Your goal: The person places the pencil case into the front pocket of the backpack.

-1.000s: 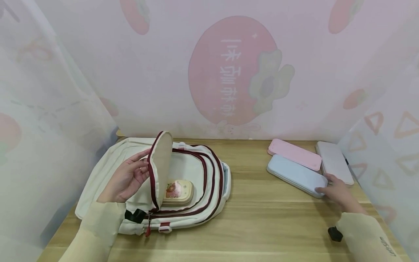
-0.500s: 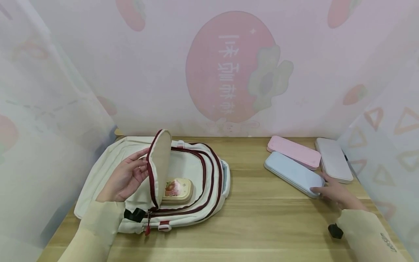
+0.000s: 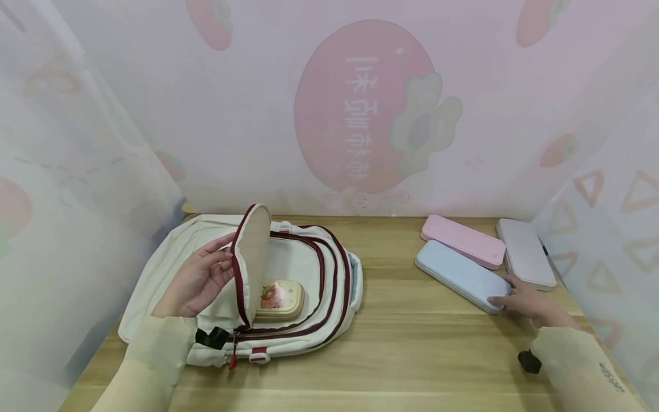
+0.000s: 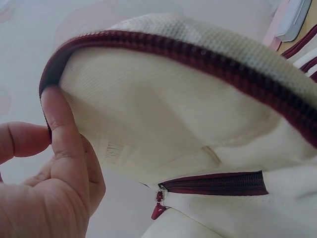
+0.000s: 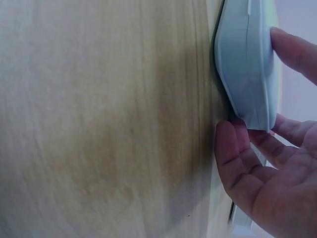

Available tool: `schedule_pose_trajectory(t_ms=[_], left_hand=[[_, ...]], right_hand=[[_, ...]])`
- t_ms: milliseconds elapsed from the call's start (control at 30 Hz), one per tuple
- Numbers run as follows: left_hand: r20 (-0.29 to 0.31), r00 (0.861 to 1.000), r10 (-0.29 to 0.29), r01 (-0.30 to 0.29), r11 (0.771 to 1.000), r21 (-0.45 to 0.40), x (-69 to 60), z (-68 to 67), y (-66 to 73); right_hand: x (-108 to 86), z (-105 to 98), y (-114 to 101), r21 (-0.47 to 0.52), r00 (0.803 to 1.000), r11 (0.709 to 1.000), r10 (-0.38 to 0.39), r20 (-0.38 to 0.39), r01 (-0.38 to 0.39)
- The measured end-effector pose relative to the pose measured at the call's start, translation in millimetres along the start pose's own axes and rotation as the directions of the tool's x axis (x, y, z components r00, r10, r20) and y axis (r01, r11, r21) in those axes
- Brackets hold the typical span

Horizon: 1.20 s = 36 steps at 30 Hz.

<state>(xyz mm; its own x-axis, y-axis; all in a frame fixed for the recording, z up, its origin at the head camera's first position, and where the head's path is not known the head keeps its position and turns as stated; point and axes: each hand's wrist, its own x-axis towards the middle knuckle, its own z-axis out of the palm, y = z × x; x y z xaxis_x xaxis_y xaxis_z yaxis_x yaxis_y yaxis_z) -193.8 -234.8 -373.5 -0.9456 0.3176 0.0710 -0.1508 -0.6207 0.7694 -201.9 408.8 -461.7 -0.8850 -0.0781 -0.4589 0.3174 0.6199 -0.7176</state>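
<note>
A white backpack [image 3: 337, 320] with dark red zips lies on the left of the table. My left hand [image 3: 201, 283] pinches the zip edge of its raised front flap [image 3: 252, 257]; thumb and index finger meet at that edge in the left wrist view. In the uncovered pocket sits a small cream case [image 3: 283, 300] with a fruit picture, partly behind the flap. At the right, my right hand [image 3: 532, 300] holds the near end of a light blue case [image 3: 460, 274]. The right wrist view puts the thumb on its lid and the fingers [image 5: 230, 148] round its end, low by the table.
A pink case [image 3: 463, 240] lies just behind the blue one, very near it. To the right stands a pale grey-lilac case [image 3: 526, 254], close to my right hand. Printed cloth walls [image 3: 247, 114] border the wooden table [image 3: 391, 349] at the back and both sides.
The light blue case has shifted slightly left with my right hand. My left hand keeps the flap raised in the same place.
</note>
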Motion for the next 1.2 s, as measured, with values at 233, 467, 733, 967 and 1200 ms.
schedule_pose_trajectory(t_ms=[233,467,733,967,1200], left_hand=[[-0.023,1.0,0.006,-0.005,0.999,0.035,-0.4,0.9,2.3],[-0.029,1.0,0.002,-0.001,0.999,0.039,-1.4,-0.3,2.5],[-0.022,1.0,0.007,-0.006,0.999,0.035,-2.0,-1.3,1.4],[-0.008,1.0,0.006,-0.005,1.0,0.026,-2.4,-3.5,0.0],[-0.001,1.0,0.016,-0.016,0.999,0.031,-2.6,-5.0,-0.1]], right_hand=[[-1.0,5.5,1.2,0.03,0.998,0.999,-0.033,-0.058,0.035],[-3.1,13.6,2.2,0.028,0.992,0.998,-0.055,-0.114,0.059],[-5.1,23.5,6.7,0.087,0.978,0.992,-0.077,-0.194,0.095],[-5.8,27.8,12.4,0.282,0.973,0.95,-0.074,-0.219,0.135],[-12.4,23.6,21.9,0.571,0.967,0.785,-0.144,-0.212,0.242]])
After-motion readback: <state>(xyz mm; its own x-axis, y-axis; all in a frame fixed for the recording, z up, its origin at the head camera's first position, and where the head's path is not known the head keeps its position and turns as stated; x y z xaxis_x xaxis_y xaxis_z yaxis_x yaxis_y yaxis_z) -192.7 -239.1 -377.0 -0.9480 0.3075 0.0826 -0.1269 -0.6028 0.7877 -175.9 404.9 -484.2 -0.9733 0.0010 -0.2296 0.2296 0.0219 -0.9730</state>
